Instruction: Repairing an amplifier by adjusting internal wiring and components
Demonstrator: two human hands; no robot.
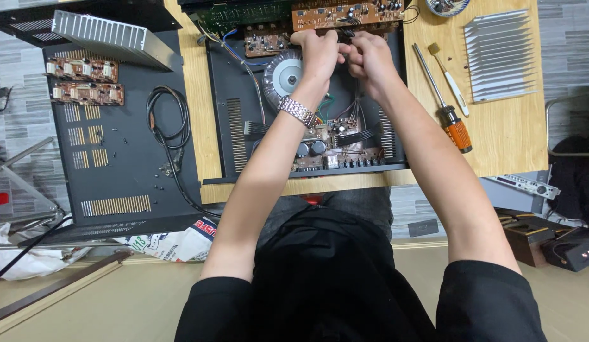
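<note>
Both my hands meet at the brown board (345, 14) on the far edge of the open chassis (219, 120). My left hand (318, 54) pinches the dark wires (349, 33) just under the board; my right hand (372, 58) curls beside it, fingertips on the same bundle. The toroid (281, 76) sits just left of my left fingers, the screwdriver (447, 111) well right.

Brown circuit board (345, 14): long, narrow, densely populated with small components, lying level along far edge of open black chassis (221, 114). Black connector with dark wire bundle (346, 35) at near edge, pinched between fingers.
</note>
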